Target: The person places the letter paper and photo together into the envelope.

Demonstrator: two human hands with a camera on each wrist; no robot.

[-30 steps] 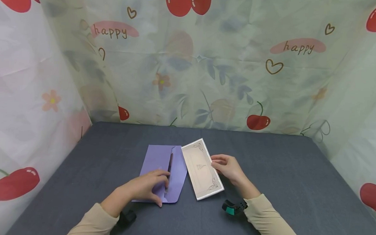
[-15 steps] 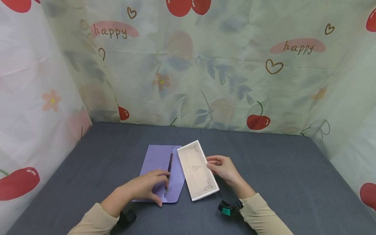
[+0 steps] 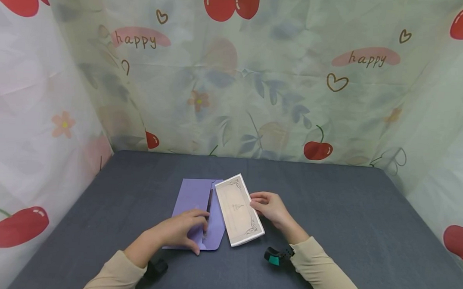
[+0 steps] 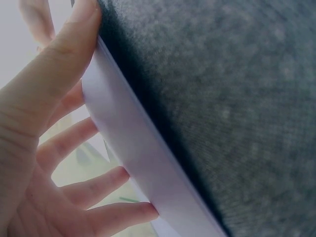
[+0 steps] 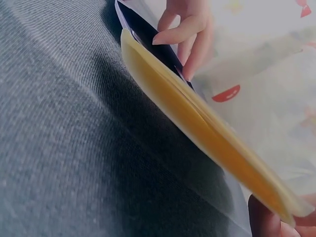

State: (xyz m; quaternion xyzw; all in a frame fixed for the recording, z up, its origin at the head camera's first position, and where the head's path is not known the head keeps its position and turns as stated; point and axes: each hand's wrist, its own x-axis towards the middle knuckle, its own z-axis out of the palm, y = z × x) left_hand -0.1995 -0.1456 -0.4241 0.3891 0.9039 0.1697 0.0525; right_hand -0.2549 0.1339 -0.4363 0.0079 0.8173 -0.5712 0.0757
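Note:
A purple envelope (image 3: 191, 196) lies on the table, its flap side to the right and a dark slit of an opening showing. My left hand (image 3: 179, 228) rests on its near part, fingers spread and fingertips at the slit, thumb at the near edge. In the left wrist view those fingers touch the pale envelope surface (image 4: 133, 133). My right hand (image 3: 271, 208) pinches the right long edge of a cream card (image 3: 238, 211) with scroll corners. Tilted, the card overlaps the flap side. Its layered yellowish edge (image 5: 207, 133) shows in the right wrist view.
A dark grey cloth covers the table (image 3: 330, 200). Behind it and at both sides hangs a light curtain (image 3: 242, 76) printed with cherries. A black wrist strap with a green part (image 3: 274, 259) is on the right wrist.
My right hand has shifted the cream card a little to the left, further over the envelope's flap side. The left hand and the envelope stay where they were.

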